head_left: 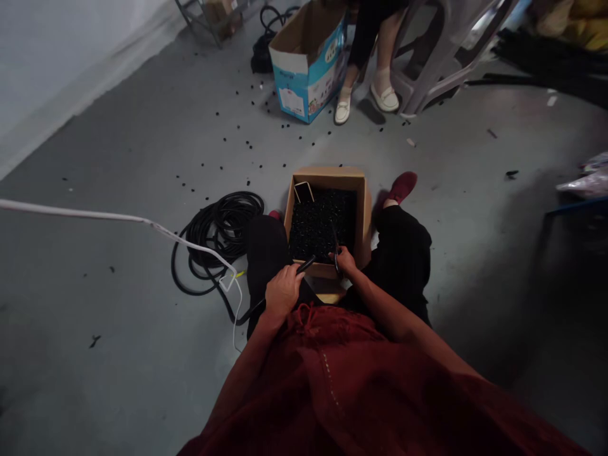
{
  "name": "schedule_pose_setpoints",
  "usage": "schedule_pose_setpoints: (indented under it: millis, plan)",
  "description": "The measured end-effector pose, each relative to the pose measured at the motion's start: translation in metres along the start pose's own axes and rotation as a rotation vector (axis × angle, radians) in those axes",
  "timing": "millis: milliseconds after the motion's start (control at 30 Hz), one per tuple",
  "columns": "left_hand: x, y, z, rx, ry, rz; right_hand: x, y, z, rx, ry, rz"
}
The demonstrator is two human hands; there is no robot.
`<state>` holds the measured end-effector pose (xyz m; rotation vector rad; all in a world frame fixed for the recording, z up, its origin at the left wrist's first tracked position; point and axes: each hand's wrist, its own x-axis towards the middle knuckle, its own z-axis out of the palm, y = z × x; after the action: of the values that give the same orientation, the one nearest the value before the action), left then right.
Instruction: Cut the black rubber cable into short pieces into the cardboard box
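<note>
My left hand (282,292) is closed around a black hose (304,265), whose free end sticks out over the near edge of a cardboard box (365,218). From that hand the hose runs back past my left leg to a loose coil (223,225) on the floor. My right hand (345,261) grips dark scissors (336,244), with the blades pointing away from me above the box. Inside the box lie many small black pieces (316,221) and a small dark card with a pale edge (304,192).
A white cord (118,217) crosses from the left over the coil. Small black bits are scattered on the grey floor (142,253). Further off are a blue and white carton (292,85), a person's feet in white shoes (386,98), a plastic chair (425,88) and black strips (555,66).
</note>
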<state>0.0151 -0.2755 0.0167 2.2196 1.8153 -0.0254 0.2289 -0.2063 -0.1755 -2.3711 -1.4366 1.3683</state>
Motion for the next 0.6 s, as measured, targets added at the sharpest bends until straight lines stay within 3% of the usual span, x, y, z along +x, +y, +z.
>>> schedule_pose_setpoints:
  millis: [467, 600]
  plan:
    - [0.004, 0.001, 0.014, -0.102, -0.036, -0.033, 0.000, -0.003, 0.001, 0.113, -0.002, 0.063]
    - [0.011, -0.017, 0.009, -0.252, 0.070, -0.152, -0.003, -0.005, 0.002, 0.139, -0.022, 0.026]
